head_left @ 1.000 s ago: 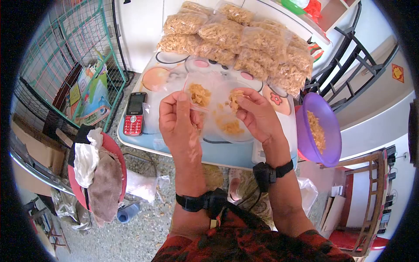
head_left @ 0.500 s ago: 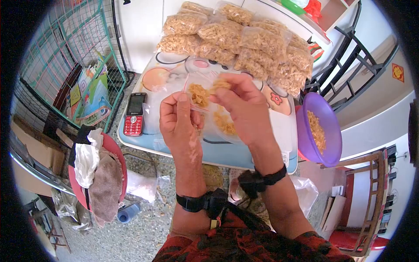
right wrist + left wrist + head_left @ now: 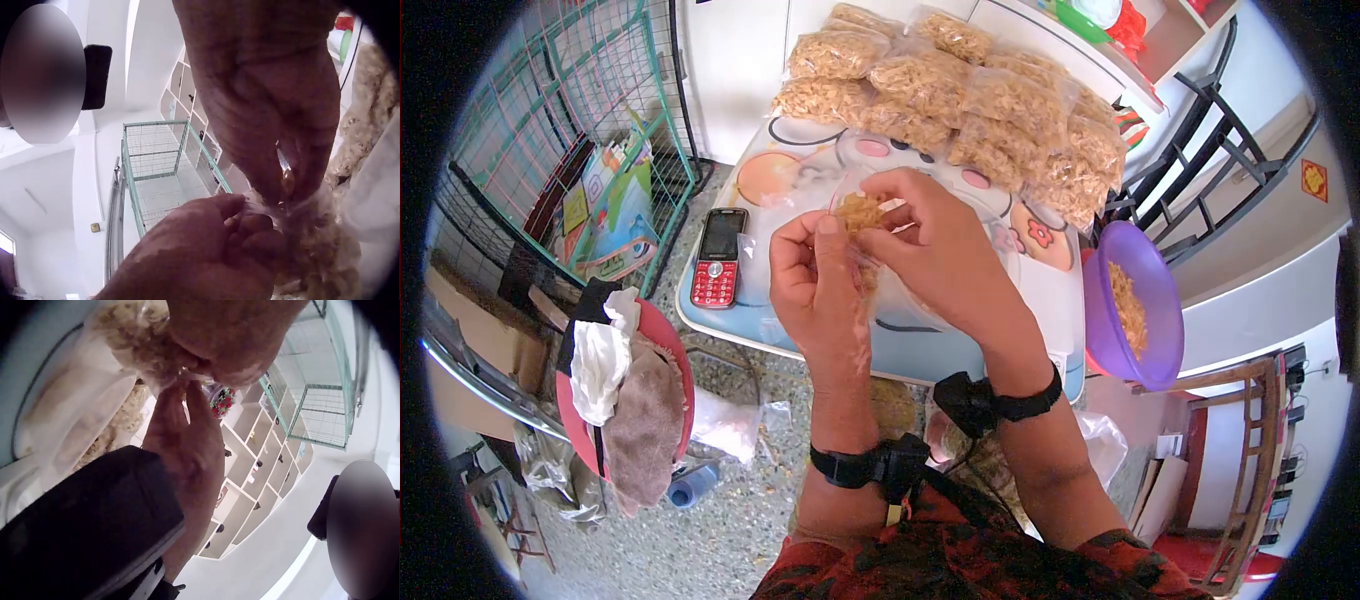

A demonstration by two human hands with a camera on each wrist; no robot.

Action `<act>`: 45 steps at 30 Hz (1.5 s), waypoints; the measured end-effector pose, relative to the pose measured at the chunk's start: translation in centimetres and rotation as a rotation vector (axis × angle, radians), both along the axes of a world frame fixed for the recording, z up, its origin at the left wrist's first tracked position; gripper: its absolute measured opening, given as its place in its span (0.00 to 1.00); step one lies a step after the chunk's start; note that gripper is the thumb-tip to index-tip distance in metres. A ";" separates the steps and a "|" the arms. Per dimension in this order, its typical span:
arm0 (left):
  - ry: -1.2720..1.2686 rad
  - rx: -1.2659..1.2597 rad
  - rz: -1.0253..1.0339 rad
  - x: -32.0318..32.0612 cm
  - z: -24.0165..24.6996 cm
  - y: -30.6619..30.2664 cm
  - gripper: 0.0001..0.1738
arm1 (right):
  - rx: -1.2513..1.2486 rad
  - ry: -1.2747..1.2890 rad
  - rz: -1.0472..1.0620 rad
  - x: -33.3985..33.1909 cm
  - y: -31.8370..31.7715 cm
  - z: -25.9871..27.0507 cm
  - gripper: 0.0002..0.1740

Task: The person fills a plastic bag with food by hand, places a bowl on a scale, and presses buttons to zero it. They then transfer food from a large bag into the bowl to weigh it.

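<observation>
My left hand (image 3: 825,285) grips a clear plastic bag (image 3: 866,282) by its upper edge, with yellowish dried flakes inside. At the bag's mouth, my right hand (image 3: 935,250) pinches more of the dried flakes (image 3: 859,213) between thumb and fingers. In the left wrist view the right hand (image 3: 187,440) comes close to the left hand (image 3: 234,337), right at the gathered plastic. The right wrist view has the left hand (image 3: 200,250) holding the bag from below and the right hand's fingertips over its mouth.
Several filled bags of flakes (image 3: 920,85) are piled along the back of the patterned table (image 3: 775,160). A red keypad phone (image 3: 718,260) lies at the left edge. Beside the right edge is a purple basin (image 3: 1162,310) with flakes in it. A wire cage (image 3: 615,110) stands at left.
My right hand has moved left with pinched flakes, from over the loose flakes on the table to the bag's mouth. My left hand keeps holding the bag; the head view has shifted slightly.
</observation>
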State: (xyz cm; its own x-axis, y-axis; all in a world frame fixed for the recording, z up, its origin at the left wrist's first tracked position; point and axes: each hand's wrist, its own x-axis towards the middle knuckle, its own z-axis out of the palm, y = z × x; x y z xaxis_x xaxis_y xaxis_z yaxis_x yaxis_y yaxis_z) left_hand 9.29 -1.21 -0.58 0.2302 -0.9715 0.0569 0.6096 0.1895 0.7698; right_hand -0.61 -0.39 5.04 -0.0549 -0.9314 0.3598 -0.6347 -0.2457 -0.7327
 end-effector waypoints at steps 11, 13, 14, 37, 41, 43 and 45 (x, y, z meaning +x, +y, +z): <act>-0.238 -0.146 0.092 -0.3 0.9 0.9 0.07 | -0.109 0.193 0.166 -0.1 -1.0 -0.5 0.07; -0.166 -0.134 0.035 -0.2 1.1 1.0 0.07 | -0.099 0.274 0.169 -0.3 -1.1 -0.1 0.07; -0.132 -0.128 0.005 -0.2 1.1 1.0 0.07 | -0.108 0.221 0.164 -0.3 -1.0 -0.1 0.07; 0.108 -0.043 -0.034 -0.1 0.5 0.2 0.08 | 0.045 0.389 -0.093 -6.2 3.5 1.8 0.13; 0.163 -0.092 -0.061 -0.2 0.2 0.1 0.09 | 0.417 0.591 0.023 -8.3 5.0 0.0 0.13; 0.156 -0.095 -0.061 -0.3 0.1 0.2 0.09 | 0.492 0.586 0.115 -8.0 5.1 -0.8 0.14; 0.145 -0.096 -0.059 -0.4 0.1 0.2 0.09 | 0.538 0.637 0.224 -7.8 4.0 -1.6 0.14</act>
State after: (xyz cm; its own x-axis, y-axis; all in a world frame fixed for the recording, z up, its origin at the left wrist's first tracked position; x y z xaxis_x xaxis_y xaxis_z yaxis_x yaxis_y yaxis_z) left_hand 8.90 -1.00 -0.52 0.1855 -0.9753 0.1202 0.7248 0.2184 0.6534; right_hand -8.39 3.63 3.41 0.2132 -0.9488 -0.2333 -0.9421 -0.1363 -0.3065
